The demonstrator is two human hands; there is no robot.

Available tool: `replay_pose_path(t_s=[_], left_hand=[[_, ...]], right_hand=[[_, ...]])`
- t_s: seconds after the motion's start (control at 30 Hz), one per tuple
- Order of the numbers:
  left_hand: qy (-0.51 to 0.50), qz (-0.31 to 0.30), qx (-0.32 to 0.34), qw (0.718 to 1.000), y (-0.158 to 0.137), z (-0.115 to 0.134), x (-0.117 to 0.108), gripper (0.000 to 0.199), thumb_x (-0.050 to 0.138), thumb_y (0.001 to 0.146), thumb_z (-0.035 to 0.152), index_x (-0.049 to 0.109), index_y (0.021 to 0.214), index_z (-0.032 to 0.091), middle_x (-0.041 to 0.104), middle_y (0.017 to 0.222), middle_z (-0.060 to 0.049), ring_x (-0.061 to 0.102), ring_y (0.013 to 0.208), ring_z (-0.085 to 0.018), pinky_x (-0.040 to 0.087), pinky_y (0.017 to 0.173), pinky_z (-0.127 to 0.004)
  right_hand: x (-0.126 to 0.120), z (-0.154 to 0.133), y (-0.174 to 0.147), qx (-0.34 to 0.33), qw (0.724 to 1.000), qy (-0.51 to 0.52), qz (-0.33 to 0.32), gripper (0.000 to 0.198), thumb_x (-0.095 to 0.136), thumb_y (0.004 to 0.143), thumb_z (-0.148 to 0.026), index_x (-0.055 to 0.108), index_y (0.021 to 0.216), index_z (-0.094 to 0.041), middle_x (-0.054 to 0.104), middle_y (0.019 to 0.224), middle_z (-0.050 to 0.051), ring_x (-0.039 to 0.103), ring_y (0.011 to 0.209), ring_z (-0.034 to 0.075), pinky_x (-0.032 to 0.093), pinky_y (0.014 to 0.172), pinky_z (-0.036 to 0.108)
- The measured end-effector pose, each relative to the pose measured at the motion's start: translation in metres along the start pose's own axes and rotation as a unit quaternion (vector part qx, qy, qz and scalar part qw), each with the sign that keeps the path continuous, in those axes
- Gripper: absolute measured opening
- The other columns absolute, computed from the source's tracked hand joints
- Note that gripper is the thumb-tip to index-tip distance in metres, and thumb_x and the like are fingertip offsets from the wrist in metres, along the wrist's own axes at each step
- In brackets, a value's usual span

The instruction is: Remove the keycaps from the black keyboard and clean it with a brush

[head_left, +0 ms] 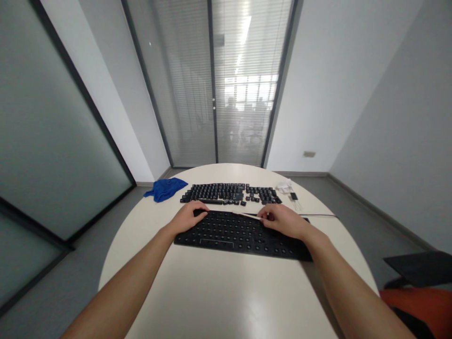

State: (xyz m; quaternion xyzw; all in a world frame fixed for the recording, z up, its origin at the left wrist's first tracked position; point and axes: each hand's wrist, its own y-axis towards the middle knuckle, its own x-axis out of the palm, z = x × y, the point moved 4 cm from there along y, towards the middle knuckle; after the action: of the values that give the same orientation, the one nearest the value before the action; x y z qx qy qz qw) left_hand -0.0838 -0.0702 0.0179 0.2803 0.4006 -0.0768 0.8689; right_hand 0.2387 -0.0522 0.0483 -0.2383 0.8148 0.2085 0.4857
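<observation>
A black keyboard [226,233] with its keycaps off lies across the table before me, its bare switch positions showing. My left hand [189,217] holds its far left corner, thumb on top and fingers at the far edge. Over the right part of the keyboard, my right hand [280,219] pinches a thin white stick [250,216], perhaps a cotton swab. The stick points left, close above the keyboard's far edge; whether its tip touches is too small to tell. Behind the keyboard, loose black keycaps [217,191] are laid out in rows, with a long spacebar [205,201] at their front.
On the round white table [212,292], a blue cloth [165,189] lies at the far left. A crumpled white tissue [283,186], a small black object [294,196] and thin white sticks [297,205] sit at the far right. A cable [321,215] runs off rightward. An orange chair [418,306] stands at right.
</observation>
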Motion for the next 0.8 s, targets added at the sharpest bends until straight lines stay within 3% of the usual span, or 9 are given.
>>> replay_pose_path(t_s=[0.43, 0.8], left_hand=[[0.001, -0.001, -0.001, 1.000, -0.001, -0.003, 0.001, 0.015, 0.059, 0.090, 0.029, 0.072, 0.095, 0.022, 0.072, 0.101, -0.005, 0.064, 0.097, -0.022, 0.047, 0.093, -0.039], [0.001, -0.003, -0.002, 1.000, 0.000, 0.000, 0.000, 0.014, 0.060, 0.089, 0.027, 0.072, 0.095, 0.022, 0.072, 0.100, -0.005, 0.064, 0.097, -0.022, 0.047, 0.093, -0.038]], right_hand=[[-0.005, 0.008, -0.003, 0.013, 1.000, 0.001, 0.000, 0.021, 0.059, 0.078, -0.023, 0.074, 0.092, -0.020, 0.072, 0.085, 0.005, 0.064, 0.074, 0.020, 0.047, 0.068, 0.028], [0.002, -0.009, -0.001, -0.034, 0.999, 0.024, -0.022, 0.021, 0.059, 0.078, -0.020, 0.075, 0.092, -0.019, 0.071, 0.080, 0.003, 0.063, 0.070, 0.017, 0.044, 0.065, 0.026]])
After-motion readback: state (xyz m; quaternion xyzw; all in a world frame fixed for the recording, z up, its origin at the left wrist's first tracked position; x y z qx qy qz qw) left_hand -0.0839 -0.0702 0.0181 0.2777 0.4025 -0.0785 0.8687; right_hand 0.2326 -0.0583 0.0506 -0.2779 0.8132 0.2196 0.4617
